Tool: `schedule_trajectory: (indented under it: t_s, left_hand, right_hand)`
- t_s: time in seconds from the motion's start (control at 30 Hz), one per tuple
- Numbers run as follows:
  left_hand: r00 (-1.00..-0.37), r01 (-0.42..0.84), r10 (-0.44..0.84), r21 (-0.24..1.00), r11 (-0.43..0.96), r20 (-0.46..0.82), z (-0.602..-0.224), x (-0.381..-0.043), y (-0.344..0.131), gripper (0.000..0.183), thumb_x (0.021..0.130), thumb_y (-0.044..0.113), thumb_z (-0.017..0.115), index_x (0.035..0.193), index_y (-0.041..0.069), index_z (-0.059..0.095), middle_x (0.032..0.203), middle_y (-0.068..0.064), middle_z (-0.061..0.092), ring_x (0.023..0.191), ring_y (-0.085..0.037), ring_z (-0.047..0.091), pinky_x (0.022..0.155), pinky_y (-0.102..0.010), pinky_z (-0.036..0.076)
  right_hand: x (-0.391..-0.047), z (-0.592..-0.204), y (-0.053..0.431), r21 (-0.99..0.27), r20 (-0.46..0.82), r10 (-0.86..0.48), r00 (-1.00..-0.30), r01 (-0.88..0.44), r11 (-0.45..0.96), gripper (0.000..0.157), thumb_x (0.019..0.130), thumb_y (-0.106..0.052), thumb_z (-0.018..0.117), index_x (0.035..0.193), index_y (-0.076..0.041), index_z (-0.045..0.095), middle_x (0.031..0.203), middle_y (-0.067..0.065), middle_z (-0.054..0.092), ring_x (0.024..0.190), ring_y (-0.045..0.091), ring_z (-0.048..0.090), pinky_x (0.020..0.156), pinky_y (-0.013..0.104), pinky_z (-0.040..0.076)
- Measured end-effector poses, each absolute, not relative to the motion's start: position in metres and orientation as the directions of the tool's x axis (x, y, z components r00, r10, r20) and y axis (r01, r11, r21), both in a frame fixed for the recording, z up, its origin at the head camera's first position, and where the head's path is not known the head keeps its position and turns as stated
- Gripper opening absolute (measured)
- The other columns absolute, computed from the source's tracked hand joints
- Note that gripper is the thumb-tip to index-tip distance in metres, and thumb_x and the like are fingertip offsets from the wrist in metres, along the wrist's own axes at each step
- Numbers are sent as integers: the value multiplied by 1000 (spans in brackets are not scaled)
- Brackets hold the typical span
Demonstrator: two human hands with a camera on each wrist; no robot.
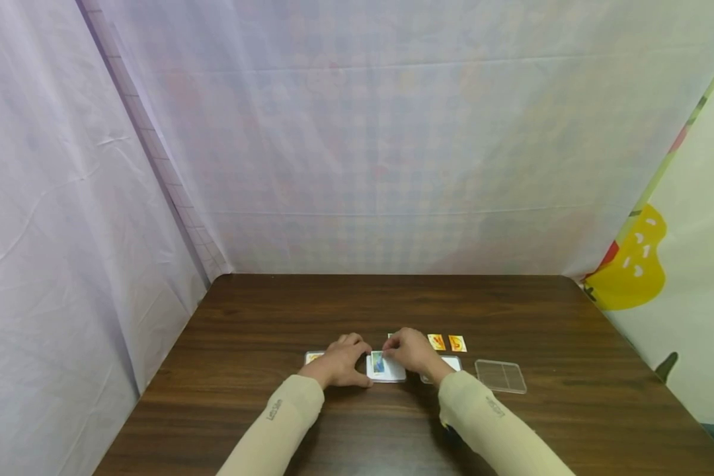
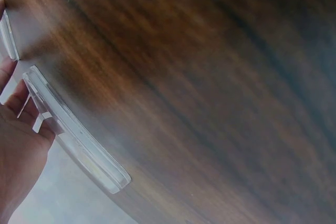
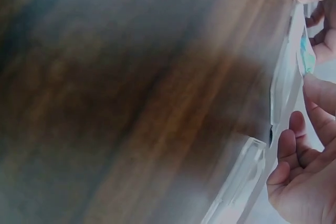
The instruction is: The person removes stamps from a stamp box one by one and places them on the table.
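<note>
My left hand (image 1: 344,362) grips a flat clear plastic case (image 1: 393,377) by its left side, thumb at the near corner and a fingertip at the far one. A small picture card (image 1: 377,363) with a blue-green print and white border lies over the left part of this case. Thumb and fingertips of my right hand (image 1: 413,350) pinch the card at its right edge. In the right wrist view the card (image 3: 306,55) stands tilted at the case between both hands. Another case (image 1: 315,357) with a yellow print is partly hidden under my left wrist.
Right of the middle case lies another clear case (image 1: 452,363) with white inside, partly behind my right wrist. Farther right is a transparent divided tray or lid (image 1: 500,377). Two orange-yellow cards (image 1: 436,342) lie behind on the brown table (image 1: 274,311); another card's corner shows behind my right hand.
</note>
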State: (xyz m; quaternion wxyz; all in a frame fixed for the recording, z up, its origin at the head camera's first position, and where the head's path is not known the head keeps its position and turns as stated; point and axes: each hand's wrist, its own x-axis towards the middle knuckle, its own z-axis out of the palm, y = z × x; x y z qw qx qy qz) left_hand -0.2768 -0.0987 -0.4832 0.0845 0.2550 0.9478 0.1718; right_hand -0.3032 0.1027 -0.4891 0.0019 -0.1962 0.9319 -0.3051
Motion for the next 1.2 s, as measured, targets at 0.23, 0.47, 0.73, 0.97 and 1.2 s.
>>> schedule_trajectory:
  t_s: [0.23, 0.47, 0.73, 0.97, 1.2]
  left_hand:
    - [-855, 452, 513, 373, 811, -79, -483, -277, -99, 61, 80, 40, 79, 131, 13, 58, 134, -5, 47, 131, -26, 40, 111, -45, 30]
    - [-858, 444, 507, 375, 813, -83, -485, -278, -99, 61, 81, 41, 79, 131, 13, 58, 135, -4, 47, 131, -25, 40, 111, -43, 30]
    - [-854, 446, 513, 391, 805, -82, -485, -278, -100, 60, 81, 40, 80, 130, 15, 58, 133, -4, 46, 130, -25, 39, 111, -44, 30]
    - [-855, 443, 511, 387, 809, -88, -484, -278, -100, 59, 81, 40, 80, 131, 15, 58, 133, -3, 46, 130, -25, 40, 111, -43, 30]
    - [-857, 423, 501, 397, 815, -116, -481, -277, -99, 61, 83, 41, 78, 134, 16, 56, 136, -4, 45, 132, -25, 38, 111, -44, 30]
  right_hand:
    - [-307, -482, 106, -696, 6, -302, -953, -222, 683, 4, 87, -12, 74, 83, -10, 75, 87, 0, 69, 77, 14, 56, 69, 31, 47]
    - [-316, -477, 111, -776, -10, -250, -968, -150, 613, 7, 87, -14, 74, 87, -7, 76, 86, 0, 70, 80, 14, 58, 73, 32, 48]
    - [-326, -474, 116, -797, -8, -251, -968, -145, 586, 10, 89, -14, 72, 89, -6, 76, 86, 1, 70, 83, 16, 60, 78, 38, 49]
    - [-330, -473, 111, -784, -40, -244, -969, -121, 609, 10, 91, -15, 70, 91, -6, 76, 90, 2, 71, 87, 18, 62, 81, 42, 51]
    - [-336, -472, 106, -735, -38, -211, -977, -115, 669, 9, 91, -16, 71, 89, -8, 76, 88, 0, 70, 82, 17, 61, 76, 38, 51]
